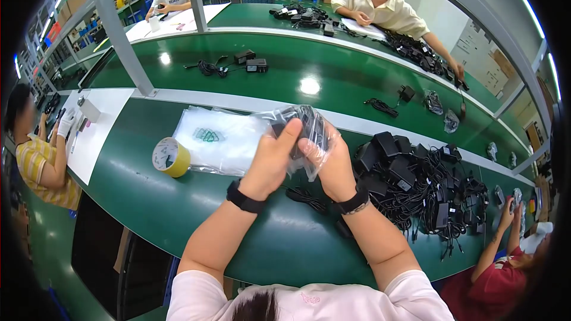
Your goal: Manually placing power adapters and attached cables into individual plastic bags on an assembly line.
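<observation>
Both my hands hold a clear plastic bag [318, 134] with a black power adapter and its cable folded inside, above the middle of the bench. My left hand [272, 159] grips the bag's left side, thumb laid over the front. From the right, my right hand [334, 166] is wrapped round it, thumb pressed on the film. A stack of flat clear bags [223, 145] with a green print lies just left of my hands. Below them, a coiled black cable [306, 198] rests on the green bench. Beside my right hand is a big heap of black adapters [410, 178].
A yellow tape roll [172, 157] stands left of the bag stack. Beyond a white ledge runs a green belt [285, 71] carrying loose adapters [256, 64] and bagged ones [451, 120]. A grey post [119, 35] rises at the left. Co-workers sit across, left and right.
</observation>
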The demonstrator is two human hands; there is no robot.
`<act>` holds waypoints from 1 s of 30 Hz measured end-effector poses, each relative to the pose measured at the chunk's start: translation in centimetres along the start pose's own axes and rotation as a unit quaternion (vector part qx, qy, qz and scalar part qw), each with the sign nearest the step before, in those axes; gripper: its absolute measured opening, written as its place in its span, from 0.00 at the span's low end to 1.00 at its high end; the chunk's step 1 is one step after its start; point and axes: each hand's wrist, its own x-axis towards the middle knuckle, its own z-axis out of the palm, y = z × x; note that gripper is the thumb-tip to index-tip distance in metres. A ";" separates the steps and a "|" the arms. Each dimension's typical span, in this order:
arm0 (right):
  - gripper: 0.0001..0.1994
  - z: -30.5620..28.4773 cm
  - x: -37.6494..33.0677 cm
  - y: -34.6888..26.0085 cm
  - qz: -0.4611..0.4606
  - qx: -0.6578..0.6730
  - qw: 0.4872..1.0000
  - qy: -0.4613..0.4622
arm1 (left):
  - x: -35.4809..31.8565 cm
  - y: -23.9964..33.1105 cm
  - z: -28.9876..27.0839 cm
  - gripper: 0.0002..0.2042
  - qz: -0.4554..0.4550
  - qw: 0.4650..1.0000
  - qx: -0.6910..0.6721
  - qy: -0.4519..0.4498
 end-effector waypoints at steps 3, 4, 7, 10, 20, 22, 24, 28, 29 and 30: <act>0.31 -1.2 0.2 0.1 -0.141 -0.151 0.977 -0.061 | -0.5 -1.0 0.8 0.17 -0.001 0.998 -0.052 -0.025; 0.31 -1.3 0.3 0.2 -0.139 -0.148 0.977 -0.060 | -0.5 -1.1 0.6 0.17 -0.004 0.998 -0.050 -0.023; 0.33 -1.6 0.4 -0.9 -0.112 -0.185 0.965 -0.151 | -0.6 -1.2 -0.4 0.16 -0.049 0.992 -0.106 -0.045; 0.31 -2.4 0.7 -1.2 -0.012 0.129 0.980 -0.152 | -0.2 -0.8 -0.4 0.17 -0.063 0.992 -0.103 -0.029; 0.16 -2.8 0.9 2.6 -0.197 -0.098 0.975 0.001 | -1.0 -1.3 1.2 0.15 -0.053 0.990 -0.126 -0.041; 0.16 -2.5 0.4 1.6 -0.158 -0.190 0.969 0.015 | -0.9 -1.4 0.9 0.15 -0.051 0.991 -0.122 -0.025; 0.17 -2.2 0.6 0.7 -0.245 -0.448 0.859 -0.018 | -0.4 -1.6 0.1 0.12 -0.072 0.986 -0.152 -0.009; 0.21 -1.7 0.4 1.5 -0.273 -0.523 0.807 -0.005 | 0.0 -1.8 -1.2 0.12 -0.065 0.989 -0.130 0.025; 0.21 -1.6 0.2 1.5 -0.272 -0.522 0.809 -0.002 | 0.2 -2.0 -1.4 0.09 -0.076 0.983 -0.162 0.050; 0.18 -1.8 0.2 1.3 -0.254 -0.440 0.861 0.013 | 0.5 -2.1 -1.4 0.09 -0.077 0.983 -0.161 0.046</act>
